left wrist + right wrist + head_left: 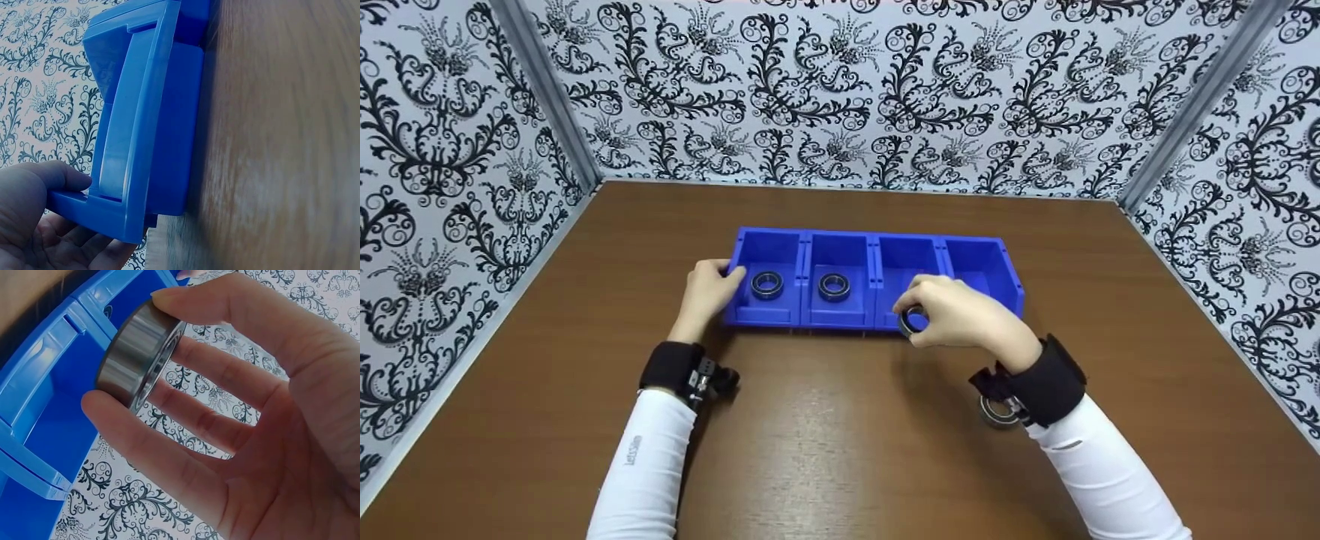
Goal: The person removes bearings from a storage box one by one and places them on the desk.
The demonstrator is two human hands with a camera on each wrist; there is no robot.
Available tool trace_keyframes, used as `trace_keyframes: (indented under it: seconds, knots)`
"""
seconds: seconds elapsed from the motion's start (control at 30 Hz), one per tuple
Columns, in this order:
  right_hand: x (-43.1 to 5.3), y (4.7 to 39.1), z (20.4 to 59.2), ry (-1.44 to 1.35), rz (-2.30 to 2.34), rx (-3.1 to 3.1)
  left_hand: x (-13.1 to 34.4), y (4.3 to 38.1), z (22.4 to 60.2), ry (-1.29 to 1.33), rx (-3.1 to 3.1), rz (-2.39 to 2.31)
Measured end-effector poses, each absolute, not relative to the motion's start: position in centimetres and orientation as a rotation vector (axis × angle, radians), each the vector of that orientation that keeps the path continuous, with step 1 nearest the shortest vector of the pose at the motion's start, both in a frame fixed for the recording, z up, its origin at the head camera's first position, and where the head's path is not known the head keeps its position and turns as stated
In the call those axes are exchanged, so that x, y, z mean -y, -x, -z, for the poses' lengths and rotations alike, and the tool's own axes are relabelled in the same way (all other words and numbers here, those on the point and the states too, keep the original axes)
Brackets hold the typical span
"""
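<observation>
A blue bin [840, 322] split into several compartments sits on the table. My left hand [706, 294] grips its left end wall, thumb over the rim and fingers beneath, as the left wrist view shows. One ball bearing [766, 285] lies in the leftmost compartment and another bearing [834, 287] in the compartment beside it. My right hand [964, 315] pinches a steel bearing [138, 351] on edge between thumb and fingers. In the head view that held bearing overlaps the front edge of the third compartment.
Another bearing [999, 411] lies on the brown wooden table [810, 435], partly hidden under my right wrist strap. Patterned wall panels [840, 90] with grey corner posts stand behind and along both sides of the table.
</observation>
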State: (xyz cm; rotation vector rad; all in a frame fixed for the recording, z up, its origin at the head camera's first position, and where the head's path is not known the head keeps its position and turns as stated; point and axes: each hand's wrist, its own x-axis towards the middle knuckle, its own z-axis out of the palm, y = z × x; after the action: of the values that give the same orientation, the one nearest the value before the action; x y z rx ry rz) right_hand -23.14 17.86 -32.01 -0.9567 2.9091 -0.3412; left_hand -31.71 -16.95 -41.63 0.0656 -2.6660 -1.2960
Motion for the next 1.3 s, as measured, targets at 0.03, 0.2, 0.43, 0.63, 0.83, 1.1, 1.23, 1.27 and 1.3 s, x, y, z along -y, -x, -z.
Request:
trace_keyframes:
  seconds: [0.03,0.2,0.43,0.63,0.83,1.1,1.23,1.27,1.3]
  knots:
    - [-17.9,23.1,32.1,0.958,0.339,-2.906,17.0,31.7,41.6,-0.067,2.664,1.297]
    - [-18.0,22.8,32.3,0.977,0.333,-2.890,16.9,31.7,41.6,-0.070,2.658,1.297]
    - [-18.0,22.2,32.7,1.040,0.343,-2.881,16.9,31.7,41.6,-0.068,2.655,1.307]
    - [-18.2,21.9,33.0,1.052,0.345,-2.873,16.9,31.7,41.6,-0.062,2.644,1.314]
    - [-18.3,21.5,33.3,1.085,0.326,-2.857,17.0,31.7,41.6,-0.071,2.659,1.313]
    - [-18.5,20.8,33.8,1.074,0.291,-2.821,17.0,31.7,41.6,-0.078,2.670,1.319]
    - [-18.5,20.5,33.9,1.073,0.286,-2.800,17.0,31.7,41.6,-0.081,2.669,1.327]
    - [-18.5,20.4,34.0,1.084,0.285,-2.792,17.0,31.7,41.6,-0.079,2.669,1.330]
    - [-18.5,20.3,34.1,1.100,0.286,-2.783,16.9,31.7,41.6,-0.079,2.667,1.334]
